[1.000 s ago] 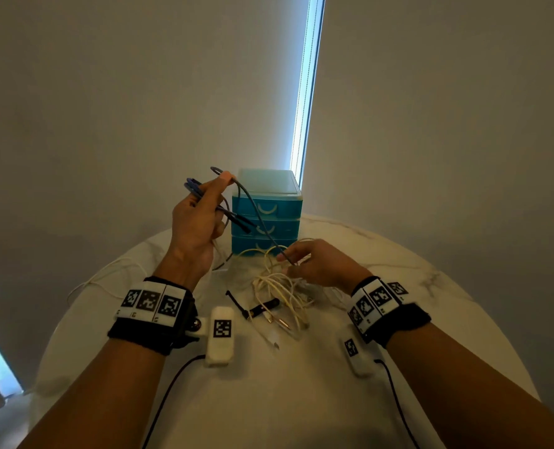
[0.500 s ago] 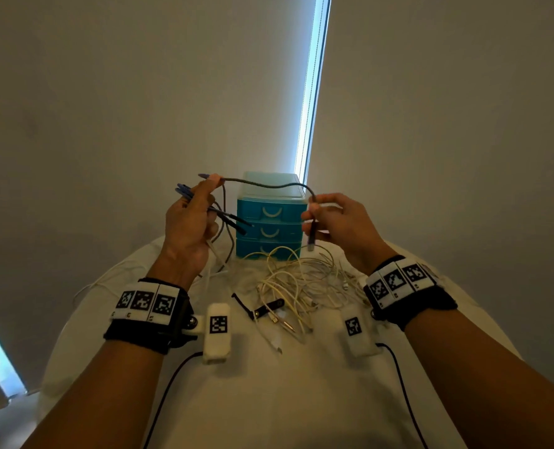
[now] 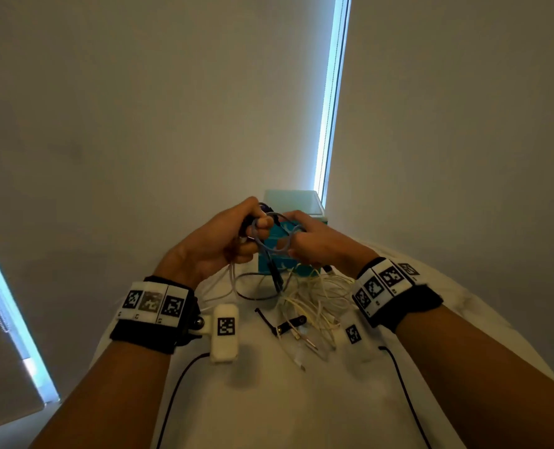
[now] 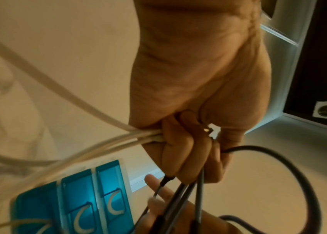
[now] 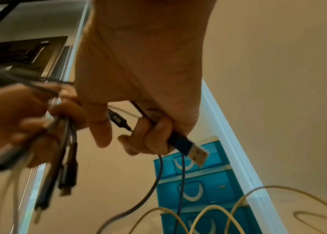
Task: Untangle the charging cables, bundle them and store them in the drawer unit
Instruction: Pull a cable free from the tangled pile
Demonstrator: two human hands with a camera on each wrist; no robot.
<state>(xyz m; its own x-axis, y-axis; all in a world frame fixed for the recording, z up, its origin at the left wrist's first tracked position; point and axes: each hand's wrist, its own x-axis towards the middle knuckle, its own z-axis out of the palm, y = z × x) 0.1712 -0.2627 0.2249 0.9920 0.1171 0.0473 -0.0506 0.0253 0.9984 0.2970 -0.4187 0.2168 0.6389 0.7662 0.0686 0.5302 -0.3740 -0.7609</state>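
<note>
Both hands are raised together in front of the teal drawer unit (image 3: 290, 197). My left hand (image 3: 223, 241) grips a bunch of dark cable (image 3: 269, 249) strands, plus some white cables (image 4: 78, 101) that trail down to the table. My right hand (image 3: 314, 241) holds the same dark cable near its USB plug (image 5: 190, 150), which sticks out past the curled fingers (image 5: 148, 139). A loop of dark cable hangs between the two hands. Several small connectors (image 5: 66, 178) dangle below the left hand (image 5: 18, 114). The drawers (image 5: 208, 183) are closed.
A tangle of white cables (image 3: 314, 299) lies on the round white marble table (image 3: 269, 400) just in front of the drawer unit. A black strap (image 3: 290, 322) lies beside it. Walls stand close behind the table.
My right hand left the white tangle, took the free end of the dark cable and carried it over to the left hand. The stretched cable is now a small loop.
</note>
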